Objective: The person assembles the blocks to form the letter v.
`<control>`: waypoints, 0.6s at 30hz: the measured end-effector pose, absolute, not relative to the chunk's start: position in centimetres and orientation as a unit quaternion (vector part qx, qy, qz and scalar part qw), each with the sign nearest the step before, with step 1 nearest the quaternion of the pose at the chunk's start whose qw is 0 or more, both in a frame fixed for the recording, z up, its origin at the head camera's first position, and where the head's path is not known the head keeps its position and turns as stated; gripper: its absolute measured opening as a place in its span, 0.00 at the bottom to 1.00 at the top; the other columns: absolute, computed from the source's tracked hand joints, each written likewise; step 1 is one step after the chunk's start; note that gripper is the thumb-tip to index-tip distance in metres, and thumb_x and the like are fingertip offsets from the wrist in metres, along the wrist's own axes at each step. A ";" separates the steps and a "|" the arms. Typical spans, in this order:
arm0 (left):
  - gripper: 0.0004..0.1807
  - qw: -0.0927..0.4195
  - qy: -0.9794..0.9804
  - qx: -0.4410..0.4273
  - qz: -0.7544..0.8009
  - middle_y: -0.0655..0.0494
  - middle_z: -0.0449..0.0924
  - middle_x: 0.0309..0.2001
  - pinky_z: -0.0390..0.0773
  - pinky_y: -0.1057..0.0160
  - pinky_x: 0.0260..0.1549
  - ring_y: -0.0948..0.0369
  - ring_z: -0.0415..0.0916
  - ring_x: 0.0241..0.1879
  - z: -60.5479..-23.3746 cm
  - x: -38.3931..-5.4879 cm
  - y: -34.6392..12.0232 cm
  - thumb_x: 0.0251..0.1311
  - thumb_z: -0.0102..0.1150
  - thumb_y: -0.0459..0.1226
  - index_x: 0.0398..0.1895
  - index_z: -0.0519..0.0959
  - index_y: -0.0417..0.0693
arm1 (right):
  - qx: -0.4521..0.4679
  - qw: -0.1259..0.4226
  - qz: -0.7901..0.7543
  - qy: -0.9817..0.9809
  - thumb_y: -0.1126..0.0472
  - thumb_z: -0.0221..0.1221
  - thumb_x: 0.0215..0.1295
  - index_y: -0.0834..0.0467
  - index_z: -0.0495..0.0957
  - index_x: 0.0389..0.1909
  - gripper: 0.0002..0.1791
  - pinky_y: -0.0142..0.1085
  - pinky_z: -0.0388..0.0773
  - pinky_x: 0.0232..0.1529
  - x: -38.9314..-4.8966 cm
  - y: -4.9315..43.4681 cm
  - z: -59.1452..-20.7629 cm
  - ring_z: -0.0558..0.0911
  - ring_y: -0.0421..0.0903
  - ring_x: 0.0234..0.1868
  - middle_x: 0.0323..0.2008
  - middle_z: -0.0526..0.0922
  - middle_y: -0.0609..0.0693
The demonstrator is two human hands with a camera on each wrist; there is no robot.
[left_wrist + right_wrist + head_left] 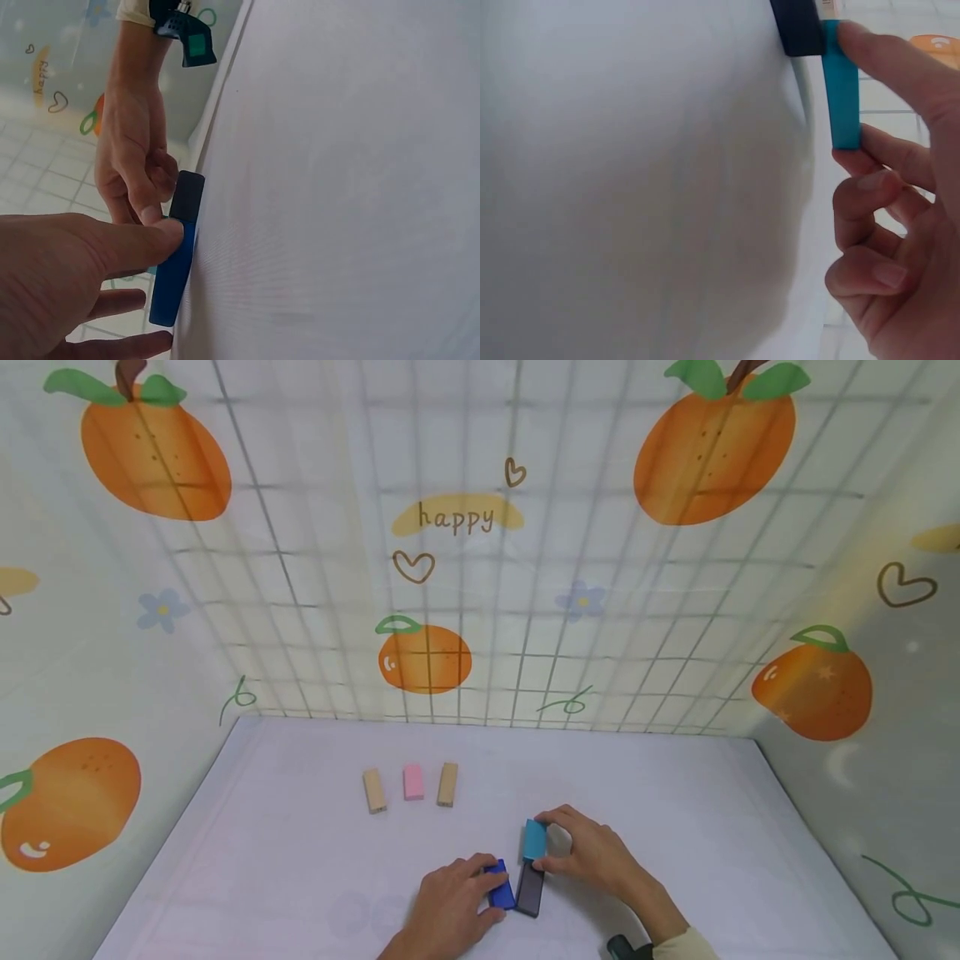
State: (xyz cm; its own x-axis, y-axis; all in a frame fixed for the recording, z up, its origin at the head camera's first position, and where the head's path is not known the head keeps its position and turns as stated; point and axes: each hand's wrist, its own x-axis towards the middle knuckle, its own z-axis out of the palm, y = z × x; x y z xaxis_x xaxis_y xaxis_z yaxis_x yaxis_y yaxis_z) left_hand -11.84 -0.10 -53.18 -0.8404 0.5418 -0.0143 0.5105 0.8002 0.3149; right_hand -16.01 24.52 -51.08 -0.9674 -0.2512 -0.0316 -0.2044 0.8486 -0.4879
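My left hand [456, 902] grips a dark blue block [500, 887], with fingers at its far end and thumb near its close end. Just right of it a dark grey block [529, 890] lies on the table, its near end right at the blue one. Between thumb and fingertips my right hand [592, 852] pinches a teal block [535, 841], which overlaps the grey block's far end in the head view. From the right wrist, the teal block [842, 86] stands higher off the table than the grey block [796, 28]. The remaining right fingers curl below it.
Farther back on the white table [300, 852] stand two wooden blocks [374, 791] with a pink block [413, 782] between them. A fruit-printed curtain [480, 585] over a wire grid rises behind the table. A dark device [626, 947] sits at the right wrist.
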 end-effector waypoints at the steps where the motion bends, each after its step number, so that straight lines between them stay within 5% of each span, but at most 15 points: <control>1: 0.27 0.054 0.948 0.276 0.151 0.66 0.75 0.62 0.81 0.56 0.47 0.62 0.78 0.55 -53.1 -11.8 -0.1 0.59 0.69 0.56 0.63 0.80 0.71 | -0.119 0.047 -0.248 0.960 0.42 0.76 0.50 0.49 0.79 0.58 0.34 0.61 0.76 0.51 -16.0 24.5 -51.1 0.81 0.55 0.57 0.55 0.80 0.46; 10: 0.31 0.057 0.934 0.321 0.147 0.65 0.69 0.68 0.74 0.49 0.59 0.58 0.67 0.65 -53.2 -12.5 0.4 0.58 0.66 0.62 0.67 0.75 0.77 | -0.110 0.052 -0.246 0.962 0.42 0.77 0.49 0.48 0.79 0.58 0.35 0.60 0.77 0.52 -16.1 24.8 -51.4 0.80 0.54 0.57 0.56 0.80 0.45; 18: 0.29 0.012 0.912 0.383 0.146 0.62 0.73 0.63 0.74 0.54 0.55 0.60 0.68 0.62 -53.8 -13.3 0.5 0.61 0.63 0.62 0.67 0.75 0.78 | -0.112 0.046 -0.244 0.962 0.42 0.77 0.49 0.48 0.79 0.58 0.34 0.58 0.78 0.51 -16.1 25.1 -51.7 0.81 0.52 0.56 0.56 0.80 0.44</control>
State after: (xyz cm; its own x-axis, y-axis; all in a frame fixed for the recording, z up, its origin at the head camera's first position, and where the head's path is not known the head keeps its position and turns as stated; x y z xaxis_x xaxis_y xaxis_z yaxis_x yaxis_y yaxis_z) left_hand -13.29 0.54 -53.83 -0.7057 0.7029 0.0895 0.6957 0.6633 0.2758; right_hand -16.14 25.11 -51.75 -0.9706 -0.2380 -0.0345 -0.1927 0.8554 -0.4807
